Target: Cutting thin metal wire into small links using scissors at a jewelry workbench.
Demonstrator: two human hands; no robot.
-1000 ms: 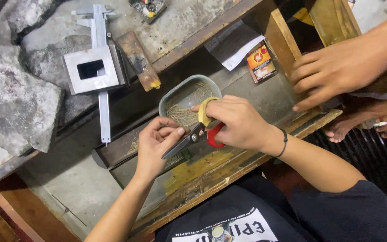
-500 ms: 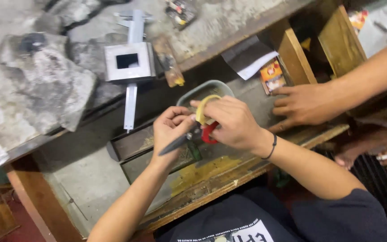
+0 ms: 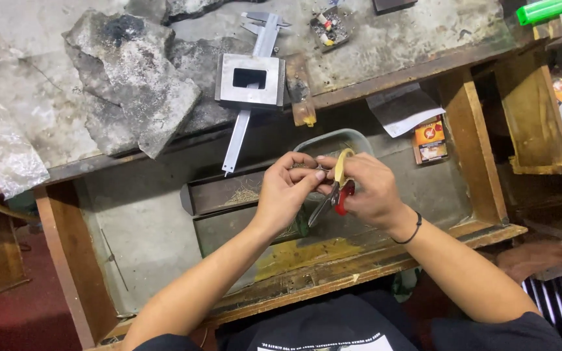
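Now, compared with a second ago: the other person's forearm and hand that rested on the far-right partition of the bench are gone from there; only a blurred hand point(image 3: 557, 260) shows at the right edge, lower down. The worker's two hands have kept together over the open drawer point(image 3: 138, 227), with no visible shift relative to the tray.

Left to right. Broken grey stone slab point(image 3: 134, 91) on the bench top, far left. Steel caliper point(image 3: 248, 97) beside it, lying under a square metal block point(image 3: 250, 80) with a rectangular window. Left hand point(image 3: 284, 192) is pinched closed on something small and thin; what it is cannot be made out. Touching it, the right hand point(image 3: 372, 192) is closed around small snips point(image 3: 337, 192) with yellow and red handles, jaws pointing down-left toward the left fingertips. Grey plastic tray point(image 3: 362, 140) sits just behind both hands. Small orange packet point(image 3: 429, 140) to the right, inside the drawer.

Judgement: cutting work is in progress, with the neighbour's reach no longer crowding it.
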